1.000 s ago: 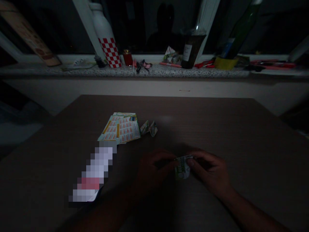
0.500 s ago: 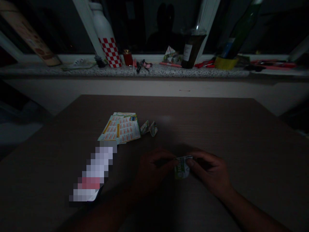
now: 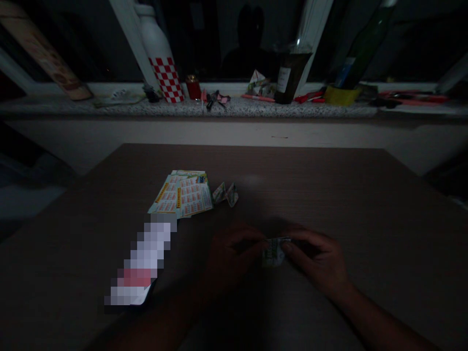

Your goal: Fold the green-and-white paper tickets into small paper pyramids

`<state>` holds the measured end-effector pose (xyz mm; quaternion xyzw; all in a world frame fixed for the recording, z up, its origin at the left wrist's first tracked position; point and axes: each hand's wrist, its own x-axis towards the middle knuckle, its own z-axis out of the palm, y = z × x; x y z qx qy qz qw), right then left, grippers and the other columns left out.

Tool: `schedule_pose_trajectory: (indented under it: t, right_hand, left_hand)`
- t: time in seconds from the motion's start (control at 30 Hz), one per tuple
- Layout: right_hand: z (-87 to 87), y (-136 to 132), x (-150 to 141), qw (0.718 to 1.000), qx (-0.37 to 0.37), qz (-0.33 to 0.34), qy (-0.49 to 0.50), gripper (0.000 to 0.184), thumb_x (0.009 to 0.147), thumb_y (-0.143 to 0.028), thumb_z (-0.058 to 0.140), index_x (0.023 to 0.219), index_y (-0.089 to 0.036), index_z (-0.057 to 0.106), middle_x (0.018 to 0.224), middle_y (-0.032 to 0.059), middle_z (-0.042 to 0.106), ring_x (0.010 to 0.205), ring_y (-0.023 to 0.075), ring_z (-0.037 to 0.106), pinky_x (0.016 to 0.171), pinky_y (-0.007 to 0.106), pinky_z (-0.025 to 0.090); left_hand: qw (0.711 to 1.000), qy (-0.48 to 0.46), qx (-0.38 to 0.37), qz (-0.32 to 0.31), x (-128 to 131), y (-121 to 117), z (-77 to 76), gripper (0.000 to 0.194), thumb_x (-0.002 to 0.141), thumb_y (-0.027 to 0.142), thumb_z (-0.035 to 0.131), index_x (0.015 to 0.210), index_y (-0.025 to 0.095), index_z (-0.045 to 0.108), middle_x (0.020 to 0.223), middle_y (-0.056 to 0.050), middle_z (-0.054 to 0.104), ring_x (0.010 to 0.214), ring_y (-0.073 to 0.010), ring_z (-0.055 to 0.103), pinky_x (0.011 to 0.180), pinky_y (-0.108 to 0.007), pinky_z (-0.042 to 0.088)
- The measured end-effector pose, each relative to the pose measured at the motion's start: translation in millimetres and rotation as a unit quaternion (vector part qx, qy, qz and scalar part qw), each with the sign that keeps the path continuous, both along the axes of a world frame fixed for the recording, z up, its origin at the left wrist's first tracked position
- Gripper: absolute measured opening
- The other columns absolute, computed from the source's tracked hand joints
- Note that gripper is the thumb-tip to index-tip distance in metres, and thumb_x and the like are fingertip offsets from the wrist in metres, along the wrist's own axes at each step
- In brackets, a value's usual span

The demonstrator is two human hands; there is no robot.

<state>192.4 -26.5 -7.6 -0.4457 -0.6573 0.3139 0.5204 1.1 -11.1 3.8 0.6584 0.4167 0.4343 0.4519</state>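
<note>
Between my two hands is a small folded piece of printed paper [image 3: 273,253], green and white, its top edge creased. My left hand [image 3: 237,251] pinches its left corner between thumb and fingers. At the right corner, my right hand [image 3: 320,256] grips it the same way. The paper hangs just above the dark wooden table [image 3: 329,190]. Beyond my left hand lie folded paper pieces [image 3: 225,195], touching or close to a fanned stack of printed cards [image 3: 186,195] with rows of orange print. Dim light hides the finer print on the held paper.
A phone [image 3: 142,265] with a blurred-out screen lies at the left. Behind the table, a stone windowsill [image 3: 234,111] carries a red-and-white checked bottle [image 3: 166,73], a dark cup [image 3: 288,78], a yellow tape roll [image 3: 341,95], a green bottle [image 3: 365,48] and several small items.
The lower part of the held paper has tilted slightly and looks shorter and darker. Both hands have stayed almost in place.
</note>
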Motion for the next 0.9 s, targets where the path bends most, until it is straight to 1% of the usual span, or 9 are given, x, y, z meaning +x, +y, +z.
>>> schedule_pose_trajectory:
  t: [0.1,0.2,0.37,0.5,0.67,0.8,0.9]
  right_hand:
    - [1.7,2.0,1.4,0.999,0.010,0.033,0.000,0.012,0.078,-0.018,0.068,0.087,-0.023,0.073,0.082,0.0054,0.073,0.076,0.0203,0.068,0.065,0.032,0.057]
    - [3.0,4.7,2.7,0.998,0.021,0.064,0.009,0.012,0.079,-0.015,0.067,0.086,-0.023,0.074,0.081,0.0051,0.071,0.074,0.0197,0.067,0.066,0.033,0.055]
    - [2.5,6.5,3.9,0.996,0.052,0.076,0.013,0.015,0.078,-0.012,0.068,0.083,-0.024,0.074,0.077,0.0033,0.072,0.073,0.0201,0.067,0.072,0.038,0.053]
    - [3.4,5.7,3.8,0.995,0.067,0.076,0.012,0.018,0.078,-0.011,0.067,0.085,-0.025,0.074,0.077,0.0035,0.073,0.071,0.0206,0.066,0.072,0.040,0.052]
    - [7.3,6.6,4.6,0.993,0.079,0.093,0.006,0.020,0.078,-0.008,0.066,0.086,-0.024,0.074,0.077,0.0031,0.072,0.071,0.0201,0.066,0.071,0.038,0.052]
    - [7.5,6.5,6.0,0.995,0.072,0.060,-0.026,0.022,0.076,-0.013,0.070,0.095,-0.024,0.071,0.085,0.0052,0.072,0.082,0.0227,0.066,0.076,0.039,0.052]
    - [5.6,5.6,7.2,0.996,0.072,0.049,-0.032,0.024,0.076,-0.013,0.070,0.098,-0.022,0.069,0.089,0.0070,0.071,0.086,0.0235,0.065,0.075,0.039,0.052]
  left_hand:
    - [0.999,0.015,0.048,-0.014,-2.7,2.2,-0.9,0.007,0.080,0.022,0.066,0.078,0.018,0.071,0.079,-0.004,0.068,0.078,-0.0163,0.063,0.073,-0.028,0.048]
    - [0.994,0.031,0.104,-0.031,-5.3,4.8,-0.7,0.005,0.080,0.019,0.066,0.081,0.019,0.070,0.080,-0.003,0.068,0.081,-0.0163,0.062,0.076,-0.029,0.047]
    - [0.984,0.042,0.167,-0.039,-7.2,7.0,2.0,0.007,0.081,0.017,0.064,0.084,0.021,0.069,0.080,-0.003,0.070,0.079,-0.0161,0.061,0.075,-0.029,0.047]
    - [0.981,0.043,0.185,-0.040,-7.5,7.1,4.1,0.009,0.082,0.017,0.063,0.086,0.021,0.070,0.082,-0.004,0.071,0.081,-0.0170,0.060,0.075,-0.030,0.048]
    - [0.979,0.052,0.191,-0.047,-7.4,6.5,3.4,0.009,0.082,0.017,0.063,0.086,0.021,0.069,0.082,-0.004,0.071,0.081,-0.0169,0.061,0.075,-0.030,0.048]
    - [0.976,0.048,0.208,-0.045,-7.5,6.1,2.9,0.007,0.082,0.017,0.063,0.086,0.019,0.069,0.081,-0.004,0.071,0.081,-0.0169,0.061,0.076,-0.030,0.048]
    - [0.973,0.038,0.223,-0.042,-7.7,6.7,3.4,0.007,0.082,0.017,0.063,0.085,0.018,0.069,0.079,-0.005,0.070,0.079,-0.0165,0.062,0.073,-0.029,0.049]
